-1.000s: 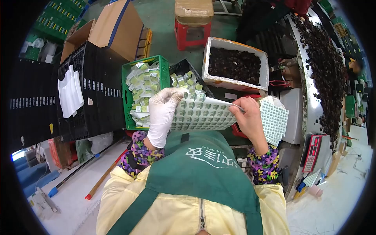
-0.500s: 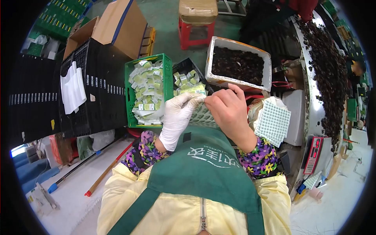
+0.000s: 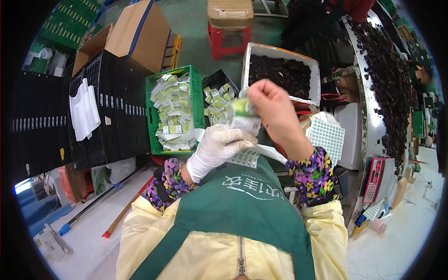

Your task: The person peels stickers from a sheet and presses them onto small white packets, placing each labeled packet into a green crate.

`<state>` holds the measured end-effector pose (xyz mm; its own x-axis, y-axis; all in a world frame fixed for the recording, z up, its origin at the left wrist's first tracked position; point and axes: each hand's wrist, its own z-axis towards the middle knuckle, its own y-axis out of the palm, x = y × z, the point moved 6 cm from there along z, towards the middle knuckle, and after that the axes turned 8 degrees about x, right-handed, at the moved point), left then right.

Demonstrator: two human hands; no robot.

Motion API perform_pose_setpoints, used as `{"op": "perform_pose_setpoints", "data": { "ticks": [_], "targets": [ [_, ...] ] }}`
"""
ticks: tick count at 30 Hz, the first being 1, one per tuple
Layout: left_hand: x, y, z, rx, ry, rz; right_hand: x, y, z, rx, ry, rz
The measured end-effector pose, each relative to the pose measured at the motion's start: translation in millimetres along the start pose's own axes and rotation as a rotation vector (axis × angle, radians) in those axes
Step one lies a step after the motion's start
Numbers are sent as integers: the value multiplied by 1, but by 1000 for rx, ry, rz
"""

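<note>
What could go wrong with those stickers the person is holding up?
The strip pinched in the right hand looks bent and crumpled, so it might tear or stick to itself. The label sheet under the gloved left hand sags off to one side, so it could crease or slip. The green crate of packets sits just beyond, so a dropped piece may get lost there.
</note>
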<state>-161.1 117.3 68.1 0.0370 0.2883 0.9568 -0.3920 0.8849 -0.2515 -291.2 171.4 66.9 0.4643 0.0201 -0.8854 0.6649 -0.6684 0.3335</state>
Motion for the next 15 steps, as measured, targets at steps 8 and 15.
{"op": "perform_pose_setpoints", "data": {
  "ticks": [8, 15],
  "targets": [
    [-19, 5, -18, 42, -149, -45, -22, -25, 17, 188, -89, -22],
    [-25, -8, -12, 175, -196, -105, 26, -16, -34, 188, 7, -273]
  ]
}}
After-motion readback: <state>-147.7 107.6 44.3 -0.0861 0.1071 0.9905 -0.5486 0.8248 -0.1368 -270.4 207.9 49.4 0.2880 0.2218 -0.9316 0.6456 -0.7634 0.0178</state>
